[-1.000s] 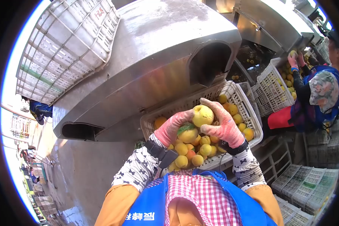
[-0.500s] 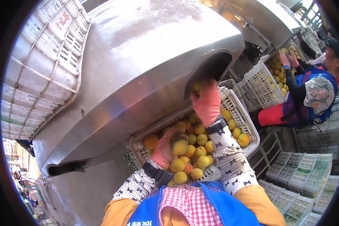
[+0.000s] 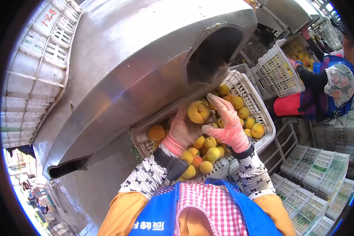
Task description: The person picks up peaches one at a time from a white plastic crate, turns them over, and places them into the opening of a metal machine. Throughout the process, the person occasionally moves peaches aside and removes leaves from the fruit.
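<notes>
- Left hand (image 3: 183,133) grips a peach (image 3: 198,112)
- Right hand (image 3: 231,128) open, fingers spread beside it
- White crate (image 3: 252,92) below, holding more peaches (image 3: 212,153)

Fruit (image 3: 212,153) lies in your crate (image 3: 251,92); beyond it stands the machine housing (image 3: 157,43); right of it, stacked crates (image 3: 316,167).

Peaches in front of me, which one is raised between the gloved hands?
The yellow peach held at the left hand, beside the open right hand; the other peaches lie lower, in the white crate.
</notes>
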Demonstrator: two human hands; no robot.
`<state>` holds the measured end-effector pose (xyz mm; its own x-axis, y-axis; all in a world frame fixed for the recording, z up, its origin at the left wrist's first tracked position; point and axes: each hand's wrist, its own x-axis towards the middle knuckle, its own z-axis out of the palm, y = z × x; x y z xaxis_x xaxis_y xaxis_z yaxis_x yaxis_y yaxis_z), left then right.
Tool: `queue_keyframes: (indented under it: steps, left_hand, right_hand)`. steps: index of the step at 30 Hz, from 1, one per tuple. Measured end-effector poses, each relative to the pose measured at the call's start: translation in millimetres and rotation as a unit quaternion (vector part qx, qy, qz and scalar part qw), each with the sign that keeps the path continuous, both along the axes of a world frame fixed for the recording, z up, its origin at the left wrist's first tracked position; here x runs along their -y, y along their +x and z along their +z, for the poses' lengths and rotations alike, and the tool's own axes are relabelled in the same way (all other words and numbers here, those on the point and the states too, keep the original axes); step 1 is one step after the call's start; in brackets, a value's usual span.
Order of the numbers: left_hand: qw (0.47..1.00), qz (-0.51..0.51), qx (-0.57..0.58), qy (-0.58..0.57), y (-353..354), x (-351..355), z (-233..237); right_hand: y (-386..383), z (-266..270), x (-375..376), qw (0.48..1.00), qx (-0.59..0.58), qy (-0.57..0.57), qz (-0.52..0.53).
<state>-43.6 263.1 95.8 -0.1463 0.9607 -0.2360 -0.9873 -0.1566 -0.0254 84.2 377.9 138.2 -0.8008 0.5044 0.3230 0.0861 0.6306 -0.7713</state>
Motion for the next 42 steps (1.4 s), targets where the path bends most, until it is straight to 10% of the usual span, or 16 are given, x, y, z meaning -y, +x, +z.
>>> queue_keyframes:
  steps: [3,4,15,19,21,23,24,26,29,33,36,39,40,42]
  left_hand:
    - [0.934,0.002,-0.349,-0.077,15.4,-7.8,-3.2]
    - [0.997,-0.072,-0.022,0.001,6.7,-7.8,20.9]
    - [0.973,0.061,-0.193,-0.109,4.3,-15.9,6.5]
    - [0.814,-0.109,-0.482,-0.305,-8.4,27.5,-85.7]
    - [0.734,-0.176,-0.566,-0.332,-6.1,52.0,-104.2]
    - [0.506,-0.179,-0.798,-0.272,-9.3,55.8,-105.0]
    - [0.516,-0.186,-0.791,-0.271,-10.6,51.6,-114.9]
    - [0.314,-0.266,-0.898,-0.156,-15.8,40.7,-133.7]
    - [0.209,-0.398,-0.89,-0.074,-1.7,10.3,-118.3]
    - [0.39,-0.447,-0.797,-0.116,41.3,-9.4,-136.4]
    - [0.312,-0.396,-0.838,-0.21,79.8,-11.9,-143.9]
    - [0.393,-0.417,-0.79,-0.219,69.2,-12.0,-136.9]
    - [0.461,-0.409,-0.756,-0.22,58.4,-9.9,-137.3]
    - [0.763,-0.356,-0.494,-0.216,31.1,8.5,-108.4]
  right_hand:
    - [0.1,-1.4,3.3,1.0,-0.007,-0.023,0.014]
    - [0.5,3.7,0.1,1.0,-0.001,-0.016,-0.006]
    - [-61.4,10.6,-41.8,0.981,-0.03,0.115,-0.15]
    - [-132.7,-11.5,-69.1,0.956,0.124,0.191,-0.184]
    - [-132.4,-14.9,-88.8,0.956,-0.015,0.243,-0.165]
    - [-95.4,6.1,-81.3,0.976,-0.05,0.159,-0.137]
    - [-75.4,11.1,-75.1,0.984,-0.108,0.079,-0.116]
    - [-32.9,-4.6,-61.8,0.997,0.043,-0.023,-0.064]
    - [22.0,-58.6,-43.7,0.934,0.342,0.04,0.096]
    - [29.0,-80.6,-26.0,0.688,0.658,0.252,0.174]
    - [53.6,-102.9,-31.9,0.738,0.642,0.195,0.069]
    - [55.9,-90.6,-50.4,0.801,0.584,0.113,0.072]
    - [62.3,-87.6,-57.9,0.862,0.506,0.018,0.028]
    - [67.9,-69.8,-66.3,0.897,0.321,-0.304,0.01]
